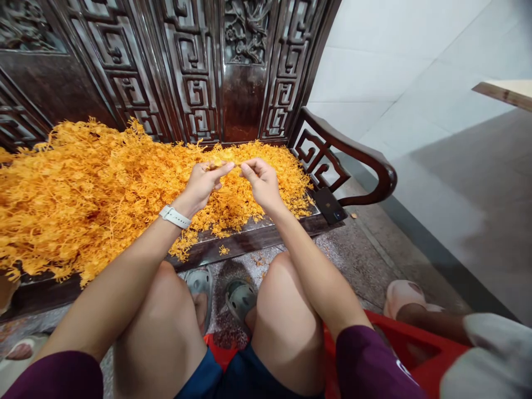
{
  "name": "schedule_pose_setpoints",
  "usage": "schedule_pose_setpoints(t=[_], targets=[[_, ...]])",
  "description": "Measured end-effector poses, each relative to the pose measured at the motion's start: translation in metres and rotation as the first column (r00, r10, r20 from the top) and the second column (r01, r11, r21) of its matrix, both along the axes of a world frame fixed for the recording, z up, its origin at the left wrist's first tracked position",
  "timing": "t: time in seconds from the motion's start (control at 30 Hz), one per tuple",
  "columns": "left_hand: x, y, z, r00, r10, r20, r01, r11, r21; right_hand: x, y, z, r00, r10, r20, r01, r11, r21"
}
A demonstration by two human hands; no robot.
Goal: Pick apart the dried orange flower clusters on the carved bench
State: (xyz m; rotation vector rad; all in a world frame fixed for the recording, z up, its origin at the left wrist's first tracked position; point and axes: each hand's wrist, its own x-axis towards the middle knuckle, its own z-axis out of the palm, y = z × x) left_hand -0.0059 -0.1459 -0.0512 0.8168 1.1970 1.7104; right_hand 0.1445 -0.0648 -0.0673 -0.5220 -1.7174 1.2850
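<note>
A big heap of orange plastic sprigs [83, 188] covers the seat of a dark carved wooden bench [249, 238]. Both my hands are held above the heap's right part. My left hand [203, 182], with a white watch on the wrist, is closed in a pinch on one end of a small orange sprig [226, 164]. My right hand [261, 180] pinches the other end of that sprig. The fingertips of the two hands nearly meet.
A dark phone [330, 205] lies on the bench's right end beside the curved armrest [353, 155]. I sit on a red stool [399, 343]; another person's foot in a pink slipper [405, 296] is at the right. A few sprigs lie on the floor.
</note>
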Motion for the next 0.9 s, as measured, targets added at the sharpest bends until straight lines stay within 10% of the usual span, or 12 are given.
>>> schedule_pose_setpoints(t=[0.63, 0.67, 0.8, 0.87, 0.9], targets=[[0.015, -0.002, 0.006, 0.968, 0.206, -0.145, -0.194, 0.976, 0.095, 0.013, -0.013, 0.02, 0.891, 0.435, 0.132, -0.438, 0.899, -0.007], [0.007, -0.002, 0.007, 0.964, 0.24, -0.114, -0.234, 0.97, 0.059, 0.013, -0.022, 0.022, 0.837, 0.535, 0.117, -0.535, 0.844, -0.038], [-0.037, 0.006, 0.008, 0.907, 0.418, 0.046, -0.416, 0.908, -0.043, 0.001, -0.076, 0.036, 0.109, 0.962, 0.249, -0.973, 0.155, -0.173], [-0.049, 0.005, 0.008, 0.962, 0.269, 0.051, -0.269, 0.963, -0.012, -0.001, -0.097, 0.046, -0.009, 0.977, 0.212, -0.986, 0.027, -0.166], [-0.049, 0.002, 0.009, 0.977, 0.211, 0.043, -0.211, 0.977, -0.002, 0.0, -0.101, 0.05, 0.056, 0.985, 0.165, -0.987, 0.08, -0.138]])
